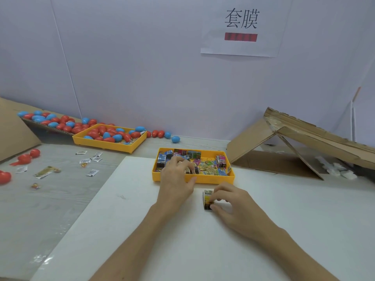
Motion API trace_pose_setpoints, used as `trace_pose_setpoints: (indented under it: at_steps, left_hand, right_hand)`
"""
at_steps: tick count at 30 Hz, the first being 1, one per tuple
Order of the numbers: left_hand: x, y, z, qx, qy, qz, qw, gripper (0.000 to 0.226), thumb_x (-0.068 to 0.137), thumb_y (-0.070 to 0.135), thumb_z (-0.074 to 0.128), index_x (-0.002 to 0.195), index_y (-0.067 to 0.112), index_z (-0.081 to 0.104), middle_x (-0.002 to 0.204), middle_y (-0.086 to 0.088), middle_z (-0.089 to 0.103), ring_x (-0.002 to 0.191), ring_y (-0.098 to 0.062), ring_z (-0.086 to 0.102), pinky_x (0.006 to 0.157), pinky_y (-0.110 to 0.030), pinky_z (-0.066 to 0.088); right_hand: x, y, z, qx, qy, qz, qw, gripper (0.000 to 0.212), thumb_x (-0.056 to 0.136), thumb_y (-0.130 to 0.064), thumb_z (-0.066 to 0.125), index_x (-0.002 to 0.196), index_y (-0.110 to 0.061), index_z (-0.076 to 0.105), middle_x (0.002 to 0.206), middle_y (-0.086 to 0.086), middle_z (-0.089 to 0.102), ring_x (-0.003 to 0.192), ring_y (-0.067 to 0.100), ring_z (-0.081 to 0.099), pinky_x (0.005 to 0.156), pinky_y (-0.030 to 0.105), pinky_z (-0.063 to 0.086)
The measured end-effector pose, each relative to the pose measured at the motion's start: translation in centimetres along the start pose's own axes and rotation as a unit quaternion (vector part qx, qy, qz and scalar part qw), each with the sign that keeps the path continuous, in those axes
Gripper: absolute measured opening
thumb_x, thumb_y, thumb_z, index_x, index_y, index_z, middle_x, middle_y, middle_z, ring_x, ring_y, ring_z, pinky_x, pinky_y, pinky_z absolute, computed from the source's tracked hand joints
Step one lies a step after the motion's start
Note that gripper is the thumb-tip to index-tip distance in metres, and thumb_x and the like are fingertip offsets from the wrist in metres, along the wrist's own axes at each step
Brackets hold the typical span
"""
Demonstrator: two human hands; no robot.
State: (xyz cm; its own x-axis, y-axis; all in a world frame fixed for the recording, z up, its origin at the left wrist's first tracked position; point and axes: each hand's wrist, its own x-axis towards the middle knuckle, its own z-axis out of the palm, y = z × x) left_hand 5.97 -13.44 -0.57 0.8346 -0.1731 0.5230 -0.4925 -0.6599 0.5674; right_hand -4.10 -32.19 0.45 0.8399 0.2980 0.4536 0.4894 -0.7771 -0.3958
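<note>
A yellow tray (205,180) full of small colourful printed boxes stands at the far edge of a white board (142,230). My left hand (176,179) reaches into the tray's left half, its fingers curled round a small gold-and-black box (191,169). My right hand (233,205) rests on the board in front of the tray and pinches a small yellow-and-black box (207,198) standing on the board, thumb below and fingers above.
A second yellow tray (105,144) of red and blue plastic eggs sits at the back left, with more eggs on a cardboard ramp (46,126). Small sachets (92,172) lie scattered on the grey table. An opened cardboard box (294,147) lies at the right.
</note>
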Motion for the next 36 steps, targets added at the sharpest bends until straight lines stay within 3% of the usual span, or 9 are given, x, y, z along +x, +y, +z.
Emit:
trace_pose_setpoints:
  at_steps: [3,9,14,17,20,24,28,32,36]
  left_hand:
    - [0.6,0.4,-1.3,-0.116,0.011,-0.065,0.991,0.014,0.089,0.014,0.072,0.094,0.027,0.067,0.115,0.006,0.054,0.108,-0.005,0.05,0.088,-0.007,0.037]
    - [2.9,-0.8,-3.9,-0.135,-0.052,-0.108,0.984,0.016,0.093,0.014,0.065,0.088,0.029,0.07,0.105,0.008,0.067,0.099,-0.004,0.062,0.074,-0.014,0.042]
    - [6.5,-6.4,-6.8,0.09,0.052,-0.093,0.99,0.018,0.095,0.015,0.06,0.108,0.019,0.071,0.118,-0.002,0.068,0.11,-0.023,0.061,0.092,-0.037,0.049]
    - [9.3,-11.2,-7.7,0.259,0.001,-0.091,0.962,0.032,0.099,0.022,0.052,0.129,0.017,0.063,0.133,-0.007,0.062,0.121,-0.03,0.056,0.097,-0.046,0.046]
    - [11.9,-14.6,-7.9,0.353,-0.074,-0.134,0.923,0.037,0.106,0.03,0.038,0.133,0.019,0.059,0.146,-0.008,0.049,0.132,-0.03,0.047,0.108,-0.052,0.036]
    - [15.3,-16.2,-8.0,0.351,-0.154,-0.184,0.905,0.05,0.107,0.039,0.023,0.144,0.02,0.051,0.162,-0.013,0.028,0.146,-0.034,0.031,0.117,-0.061,0.023]
    - [16.7,-16.4,-7.6,0.335,-0.201,-0.25,0.886,0.066,0.105,0.051,0.015,0.156,0.014,0.034,0.166,-0.015,0.019,0.154,-0.033,0.012,0.121,-0.057,0.008]
    - [16.4,-16.8,-7.0,0.319,-0.159,-0.258,0.898,0.067,0.106,0.05,0.018,0.154,0.006,0.036,0.163,-0.017,0.026,0.151,-0.034,0.018,0.121,-0.055,0.011]
    - [16.0,-17.2,-6.6,0.29,-0.144,-0.262,0.909,0.062,0.106,0.048,0.023,0.148,0.009,0.046,0.163,-0.016,0.022,0.146,-0.035,0.029,0.12,-0.055,0.017]
  right_hand:
    - [0.0,-0.3,0.2,-0.054,0.005,-0.035,0.998,0.004,0.09,-0.013,0.072,0.092,-0.016,0.074,0.102,-0.007,0.064,0.09,0.015,0.062,0.078,0.03,0.052]
    - [-0.2,-0.7,0.7,-0.118,0.002,-0.059,0.991,0.004,0.093,-0.01,0.067,0.089,-0.011,0.07,0.093,0.001,0.067,0.079,0.025,0.062,0.067,0.039,0.053]
    - [-0.2,-0.8,0.5,-0.107,-0.012,-0.025,0.994,0.01,0.097,-0.016,0.061,0.098,-0.015,0.071,0.1,-0.002,0.068,0.086,0.023,0.063,0.075,0.039,0.051]
    - [-0.1,-1.1,0.3,-0.098,-0.012,-0.014,0.995,0.01,0.095,-0.015,0.064,0.097,-0.016,0.073,0.099,-0.003,0.069,0.084,0.023,0.065,0.074,0.039,0.051]
    - [-0.1,-1.3,0.1,-0.087,-0.001,-0.009,0.996,0.007,0.091,-0.011,0.069,0.09,-0.016,0.074,0.092,-0.004,0.07,0.078,0.021,0.066,0.07,0.04,0.054]
    - [0.2,-1.5,0.1,-0.087,0.003,-0.017,0.996,0.01,0.084,-0.009,0.075,0.082,-0.019,0.074,0.089,-0.008,0.069,0.075,0.018,0.066,0.065,0.039,0.055]
    - [0.3,-1.4,0.0,-0.059,0.004,-0.022,0.998,0.025,0.07,-0.003,0.086,0.074,-0.023,0.073,0.086,-0.014,0.066,0.072,0.005,0.064,0.062,0.025,0.054]
    - [0.5,-1.1,0.3,-0.026,0.015,-0.012,0.999,0.027,0.068,0.0,0.086,0.072,-0.023,0.072,0.086,-0.017,0.066,0.072,-0.001,0.063,0.065,0.02,0.053]
    - [0.5,-0.7,0.6,0.002,0.024,0.01,1.0,0.034,0.07,0.003,0.079,0.066,-0.024,0.059,0.081,-0.015,0.062,0.073,0.006,0.062,0.065,0.029,0.052]
